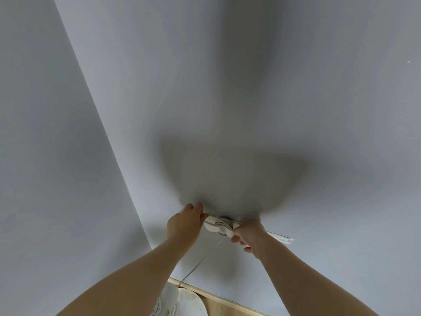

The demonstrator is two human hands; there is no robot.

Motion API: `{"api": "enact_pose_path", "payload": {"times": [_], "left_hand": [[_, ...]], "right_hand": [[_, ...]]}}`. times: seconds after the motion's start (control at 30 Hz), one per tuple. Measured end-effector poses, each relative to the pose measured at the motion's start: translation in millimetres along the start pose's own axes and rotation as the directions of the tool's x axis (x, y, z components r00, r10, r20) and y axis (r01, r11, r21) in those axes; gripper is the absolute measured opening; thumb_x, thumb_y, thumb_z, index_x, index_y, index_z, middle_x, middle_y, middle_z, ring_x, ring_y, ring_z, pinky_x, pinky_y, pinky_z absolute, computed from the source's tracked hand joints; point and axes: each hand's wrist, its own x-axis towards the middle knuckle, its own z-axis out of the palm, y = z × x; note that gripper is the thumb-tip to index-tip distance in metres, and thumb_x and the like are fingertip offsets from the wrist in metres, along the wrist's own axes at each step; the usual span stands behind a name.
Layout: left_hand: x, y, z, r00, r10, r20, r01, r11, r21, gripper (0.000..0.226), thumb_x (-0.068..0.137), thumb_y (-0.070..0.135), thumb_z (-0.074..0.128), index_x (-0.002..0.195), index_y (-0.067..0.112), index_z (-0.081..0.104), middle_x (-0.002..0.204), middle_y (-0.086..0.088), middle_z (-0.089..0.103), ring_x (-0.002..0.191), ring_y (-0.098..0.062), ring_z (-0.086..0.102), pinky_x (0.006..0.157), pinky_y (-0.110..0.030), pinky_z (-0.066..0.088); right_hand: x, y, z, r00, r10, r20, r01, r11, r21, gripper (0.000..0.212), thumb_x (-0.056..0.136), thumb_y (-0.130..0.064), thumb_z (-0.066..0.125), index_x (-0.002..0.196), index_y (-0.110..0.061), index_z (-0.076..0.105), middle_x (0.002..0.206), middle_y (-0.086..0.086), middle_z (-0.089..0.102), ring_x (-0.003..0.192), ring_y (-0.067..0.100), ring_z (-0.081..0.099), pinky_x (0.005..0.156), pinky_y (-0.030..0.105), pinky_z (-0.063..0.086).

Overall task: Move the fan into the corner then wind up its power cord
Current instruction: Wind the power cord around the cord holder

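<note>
We face a room corner: the left wall [41,133] meets the right wall [296,87] along a seam running from upper left down to lower centre. Both walls are bare, and a wooden skirting board [218,297] marks the lower edge of the right wall above the wooden floor [214,309]. The fan [189,302] stands at the bottom edge, just beside that skirting and near the seam; only its white rounded top shows.

Our left hand [184,221] reaches forward with the arm extended, fingers closed on the left end of the coiled power cord [219,226]. The coil is white, looped into a flat bundle held close to the right wall, between both hands. A loose strand of the cord hangs from the bundle down to the fan. Our right hand [248,236] grips the right end of the bundle, fingers curled under it.
</note>
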Motion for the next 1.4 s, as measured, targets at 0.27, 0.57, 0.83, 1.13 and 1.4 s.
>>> {"api": "enact_pose_path", "payload": {"times": [0.27, 0.57, 0.83, 1.13, 1.4], "left_hand": [[12.3, -6.0, 12.8, 0.984, -0.125, 0.125, 0.147, 0.973, -0.179, 0.034, 0.098, 0.040, 0.043, 0.103, 0.017, 0.067, 0.104, -0.005, 0.061, 0.095, -0.026, 0.064, 0.076, -0.031, 0.050], [20.8, 2.7, 21.9, 0.929, -0.265, 0.260, 0.340, 0.887, -0.312, 0.033, 0.096, 0.031, 0.046, 0.110, 0.010, 0.068, 0.112, -0.011, 0.068, 0.108, -0.027, 0.061, 0.083, -0.028, 0.047], [17.2, 15.7, 23.5, 0.834, -0.346, 0.430, 0.542, 0.659, -0.521, 0.047, 0.090, 0.020, 0.046, 0.132, 0.003, 0.033, 0.133, -0.021, 0.047, 0.117, -0.038, 0.051, 0.093, -0.038, 0.044], [10.9, 16.1, 35.4, 0.731, -0.232, 0.642, 0.659, 0.487, -0.574, 0.043, 0.099, 0.035, 0.031, 0.132, 0.007, 0.034, 0.112, -0.013, 0.054, 0.111, -0.027, 0.055, 0.099, -0.038, 0.039], [5.1, 23.3, 34.7, 0.708, -0.243, 0.663, 0.695, 0.407, -0.593, 0.044, 0.101, 0.036, 0.024, 0.128, 0.005, 0.040, 0.094, -0.011, 0.057, 0.079, -0.019, 0.059, 0.063, -0.025, 0.043]], "right_hand": [[-2.7, -0.4, -1.6, 1.000, 0.006, 0.017, -0.006, 0.999, 0.031, 0.034, 0.088, -0.013, 0.054, 0.122, -0.008, 0.057, 0.065, -0.002, 0.065, 0.067, 0.010, 0.049, 0.057, 0.024, 0.041], [-2.7, -0.2, -1.7, 0.999, 0.018, 0.040, -0.022, 0.995, 0.094, 0.029, 0.090, -0.014, 0.055, 0.117, -0.006, 0.060, 0.068, 0.000, 0.065, 0.083, 0.017, 0.050, 0.075, 0.029, 0.044], [-6.0, 0.6, -2.8, 0.998, 0.020, 0.059, -0.026, 0.995, 0.094, 0.029, 0.089, -0.017, 0.057, 0.116, -0.007, 0.061, 0.076, 0.000, 0.065, 0.081, 0.015, 0.049, 0.075, 0.027, 0.043], [-9.1, 2.1, -6.1, 0.996, 0.014, 0.086, -0.022, 0.995, 0.094, 0.025, 0.093, -0.010, 0.049, 0.114, -0.011, 0.063, 0.094, 0.001, 0.065, 0.093, 0.017, 0.051, 0.081, 0.029, 0.044], [-9.3, 5.0, -2.9, 0.998, 0.021, 0.051, -0.032, 0.976, 0.214, 0.025, 0.098, -0.005, 0.028, 0.092, -0.011, 0.052, 0.081, 0.006, 0.066, 0.080, 0.018, 0.056, 0.081, 0.031, 0.047]]}}
